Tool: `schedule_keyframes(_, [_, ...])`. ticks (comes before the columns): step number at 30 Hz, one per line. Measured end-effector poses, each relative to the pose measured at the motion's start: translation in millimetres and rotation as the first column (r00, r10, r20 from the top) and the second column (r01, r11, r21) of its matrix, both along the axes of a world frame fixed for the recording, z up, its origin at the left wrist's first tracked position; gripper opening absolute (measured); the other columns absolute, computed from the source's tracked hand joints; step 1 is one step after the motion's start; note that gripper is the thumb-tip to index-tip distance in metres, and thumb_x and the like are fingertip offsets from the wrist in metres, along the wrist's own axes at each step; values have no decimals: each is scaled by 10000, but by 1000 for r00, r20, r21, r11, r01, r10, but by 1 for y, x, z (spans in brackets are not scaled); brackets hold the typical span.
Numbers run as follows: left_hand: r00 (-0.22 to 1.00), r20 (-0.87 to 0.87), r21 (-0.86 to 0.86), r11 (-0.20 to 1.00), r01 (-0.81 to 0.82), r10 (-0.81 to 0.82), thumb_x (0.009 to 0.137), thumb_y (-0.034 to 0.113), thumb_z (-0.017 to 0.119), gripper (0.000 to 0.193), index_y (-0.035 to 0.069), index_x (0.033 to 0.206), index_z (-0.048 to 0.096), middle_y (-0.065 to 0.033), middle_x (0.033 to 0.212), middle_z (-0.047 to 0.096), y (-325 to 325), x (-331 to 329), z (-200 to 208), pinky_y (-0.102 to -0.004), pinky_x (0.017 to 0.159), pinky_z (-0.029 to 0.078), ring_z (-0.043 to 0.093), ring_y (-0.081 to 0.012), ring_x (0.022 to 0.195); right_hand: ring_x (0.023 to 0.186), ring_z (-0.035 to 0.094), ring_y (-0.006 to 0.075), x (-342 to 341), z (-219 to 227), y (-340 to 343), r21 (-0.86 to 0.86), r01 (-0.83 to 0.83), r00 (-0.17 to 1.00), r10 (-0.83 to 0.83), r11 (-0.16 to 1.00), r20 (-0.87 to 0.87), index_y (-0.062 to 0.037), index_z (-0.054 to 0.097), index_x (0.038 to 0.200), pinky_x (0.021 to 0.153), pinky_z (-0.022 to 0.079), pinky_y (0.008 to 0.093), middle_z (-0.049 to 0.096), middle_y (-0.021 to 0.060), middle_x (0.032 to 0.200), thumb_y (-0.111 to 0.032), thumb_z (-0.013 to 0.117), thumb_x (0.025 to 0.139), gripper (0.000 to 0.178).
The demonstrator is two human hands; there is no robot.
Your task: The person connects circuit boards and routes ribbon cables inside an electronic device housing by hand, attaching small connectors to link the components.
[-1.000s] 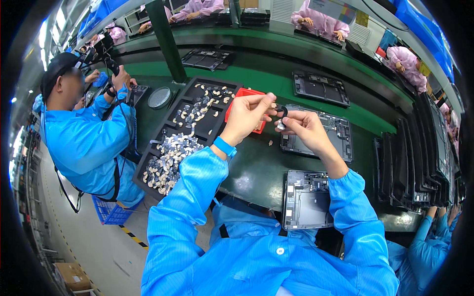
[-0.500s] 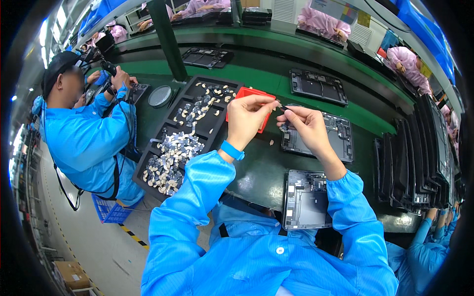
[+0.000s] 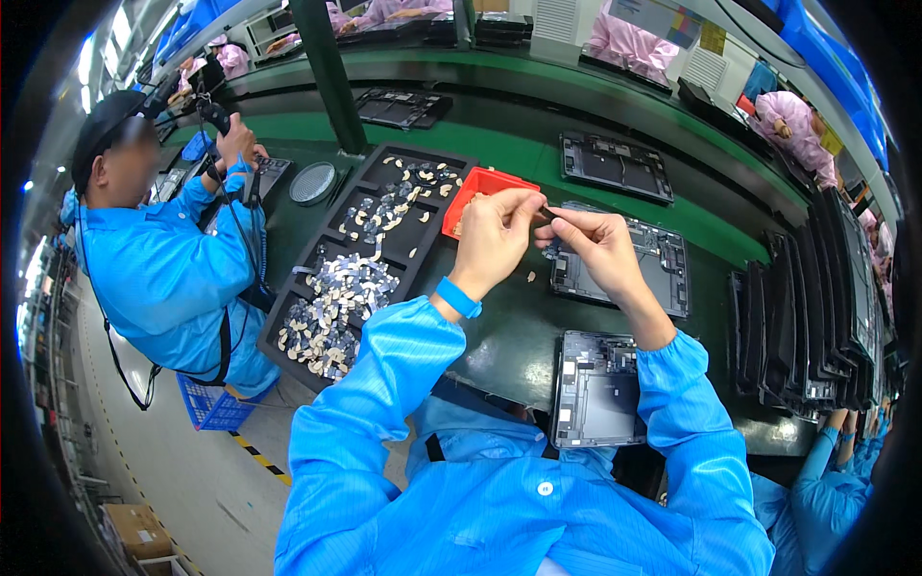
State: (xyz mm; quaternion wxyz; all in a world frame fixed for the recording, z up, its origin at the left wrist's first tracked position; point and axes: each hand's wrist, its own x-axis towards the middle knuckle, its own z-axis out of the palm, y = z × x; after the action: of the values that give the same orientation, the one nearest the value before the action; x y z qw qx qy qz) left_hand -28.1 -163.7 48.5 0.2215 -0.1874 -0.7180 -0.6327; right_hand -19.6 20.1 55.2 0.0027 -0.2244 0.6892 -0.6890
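Note:
My left hand [image 3: 492, 242] and my right hand [image 3: 597, 252] meet in front of me, each in a pinch, fingertips almost touching. Between them shows a small dark piece [image 3: 545, 213], too small to name; it seems to be in the right fingers. What the left fingertips grip is hidden. Just beyond my left hand sits a red bin [image 3: 499, 180] with small beige bits in it. Under my right hand lies an opened tablet housing [image 3: 663, 264], its inner parts showing. Another opened housing [image 3: 600, 394] rests at the near table edge, beside my right forearm.
A black compartment tray [image 3: 408, 274] at left holds many small flex parts [image 3: 336, 312]. Farther back lie more opened housings [image 3: 615, 168]. A row of upright housings [image 3: 816, 298] stands at right. A co-worker in blue [image 3: 173, 250] works at left, near a round dish [image 3: 313, 183].
My left hand has turned and shifted slightly right and nearer, uncovering more of the red bin. My right hand has barely moved; its fingers have closed in a little.

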Motion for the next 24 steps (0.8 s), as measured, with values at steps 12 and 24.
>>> schedule_keyframes(12, [868, 326, 306, 911, 277, -374, 1087, 302, 554, 412, -60, 1050, 748, -10, 857, 715, 29, 4, 14, -252, 682, 509, 618, -58, 765, 1064, 718, 304, 8, 12, 6, 243, 766, 374, -105, 595, -921, -46, 712, 1176, 891, 564, 417, 747, 121, 1165, -94, 716, 860, 320])
schedule_keyframes(24, [316, 426, 418, 494, 763, -848, 1107, 354, 503, 489, -70, 1311, 637, -77, 1198, 723, 104, 6, 5, -297, 981, 504, 648, -131, 1098, 931, 719, 142, 60, -9, 121, -107, 333, 941, -322, 937, 105, 49, 741, 1120, 860, 566, 263, 771, 133, 1036, -61, 760, 932, 219])
